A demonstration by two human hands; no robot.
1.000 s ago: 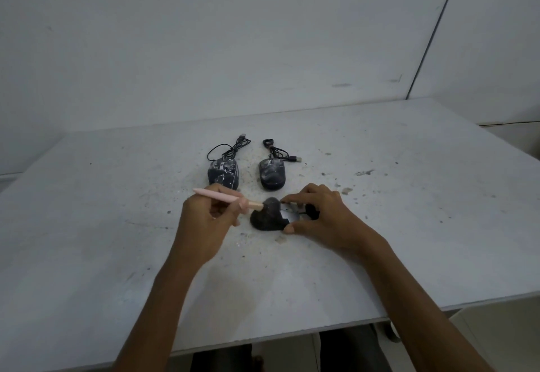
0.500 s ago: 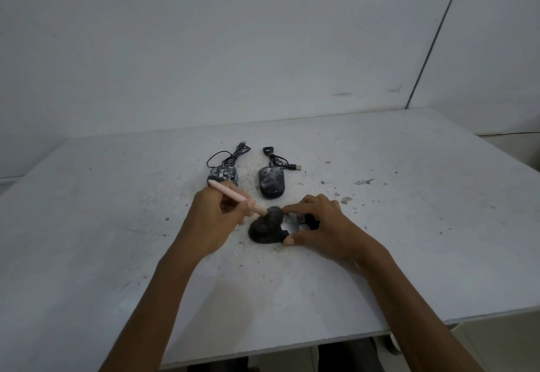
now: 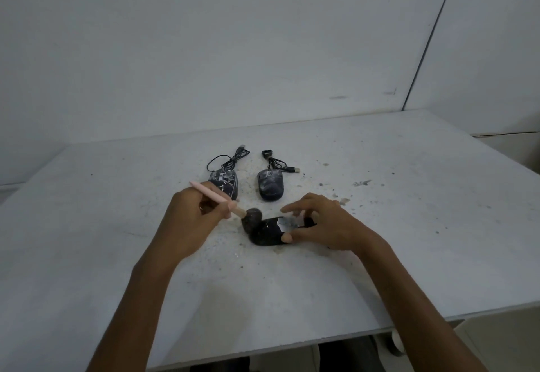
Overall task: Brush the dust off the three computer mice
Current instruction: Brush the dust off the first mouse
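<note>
Three black dusty computer mice lie on the white table (image 3: 380, 254). The near mouse (image 3: 270, 232) lies sideways in front of me. My right hand (image 3: 324, 222) holds it, thumb against its near edge and fingers over its far side. My left hand (image 3: 190, 222) grips a pink-handled brush (image 3: 211, 194). The brush's dark bristle head (image 3: 252, 219) touches the near mouse's left end. Behind stand a left mouse (image 3: 224, 185) and a right mouse (image 3: 270, 187), each with a bundled black cable.
Dust and crumbs are scattered on the table around the mice. A USB plug (image 3: 295, 170) lies right of the right mouse's cable. A grey wall rises behind the table. The table's front edge runs close below my forearms.
The brush head has swept leftward and down along the near mouse to its left end. My right hand's fingers have lifted and spread a little over the mouse.
</note>
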